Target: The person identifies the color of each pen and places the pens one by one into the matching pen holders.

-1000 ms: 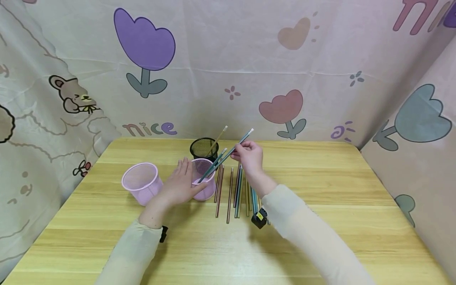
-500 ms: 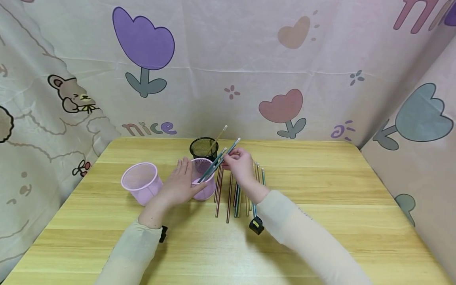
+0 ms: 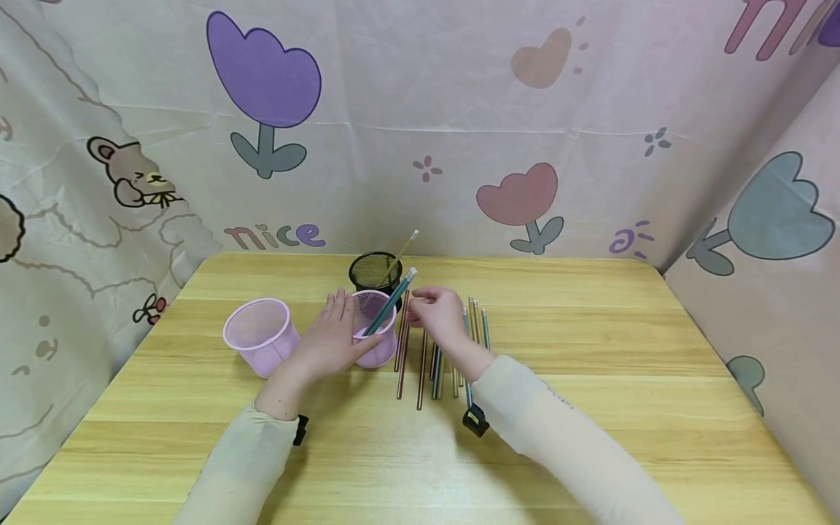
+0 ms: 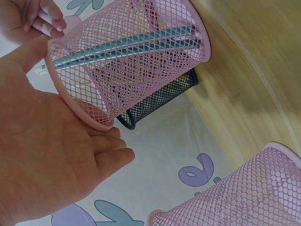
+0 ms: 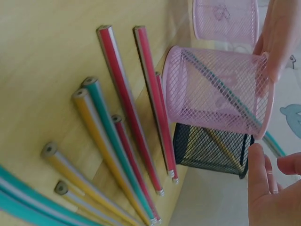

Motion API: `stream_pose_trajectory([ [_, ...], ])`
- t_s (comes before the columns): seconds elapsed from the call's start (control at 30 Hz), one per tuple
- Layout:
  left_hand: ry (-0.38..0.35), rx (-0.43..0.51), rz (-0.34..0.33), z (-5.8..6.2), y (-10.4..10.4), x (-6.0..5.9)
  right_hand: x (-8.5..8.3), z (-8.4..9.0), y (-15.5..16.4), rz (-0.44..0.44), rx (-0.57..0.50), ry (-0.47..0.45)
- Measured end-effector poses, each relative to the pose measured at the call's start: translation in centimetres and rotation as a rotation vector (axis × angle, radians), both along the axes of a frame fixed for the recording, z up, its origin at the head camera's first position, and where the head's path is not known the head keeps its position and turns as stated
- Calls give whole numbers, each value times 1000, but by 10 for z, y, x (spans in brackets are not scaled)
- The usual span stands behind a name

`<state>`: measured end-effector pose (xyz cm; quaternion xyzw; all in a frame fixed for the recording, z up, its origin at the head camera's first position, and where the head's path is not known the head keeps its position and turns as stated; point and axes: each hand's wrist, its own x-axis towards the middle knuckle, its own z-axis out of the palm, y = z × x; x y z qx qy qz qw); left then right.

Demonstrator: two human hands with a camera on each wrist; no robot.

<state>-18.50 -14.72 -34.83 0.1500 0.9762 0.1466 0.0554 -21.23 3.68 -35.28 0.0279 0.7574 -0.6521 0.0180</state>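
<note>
A small pink mesh cup (image 3: 377, 350) (image 4: 141, 80) (image 5: 221, 89) stands mid-table with two teal pencils (image 3: 391, 299) (image 4: 122, 44) leaning out of it. My left hand (image 3: 335, 332) rests against the cup's left side with straight fingers, the thumb along its near side. Just right of the cup's rim hovers my right hand (image 3: 426, 306) (image 5: 270, 157), its fingers loosely curled and holding nothing. Several red, yellow and teal pencils (image 3: 433, 357) (image 5: 127, 117) lie in a row on the table (image 3: 590, 364) under that hand.
Behind the pink cup stands a black mesh cup (image 3: 375, 271) (image 5: 207, 148) holding one yellow pencil (image 3: 402, 251). A larger pink mesh cup (image 3: 260, 335) (image 4: 244, 197) sits to the left. Printed cloth walls close in the back and both sides.
My right hand lowered a teal pencil into the small pink cup, let go of it and drew back slightly. The left hand stayed on the cup.
</note>
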Motion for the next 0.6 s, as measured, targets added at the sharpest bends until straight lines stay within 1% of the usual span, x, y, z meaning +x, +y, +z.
stream_pose_trajectory([
  [0.2, -8, -6, 5, 0, 0, -1, -2, -4, 10, -23, -15, -22],
  [0.23, -10, -8, 6, 0, 0, -1, -4, -5, 11, -32, -13, -40],
  [0.37, -17, -5, 7, 0, 0, -1, -6, -9, 19, -58, 16, -61],
  [0.6, -24, -1, 7, -1, -1, -1, -12, -18, 41, -92, 77, -64],
])
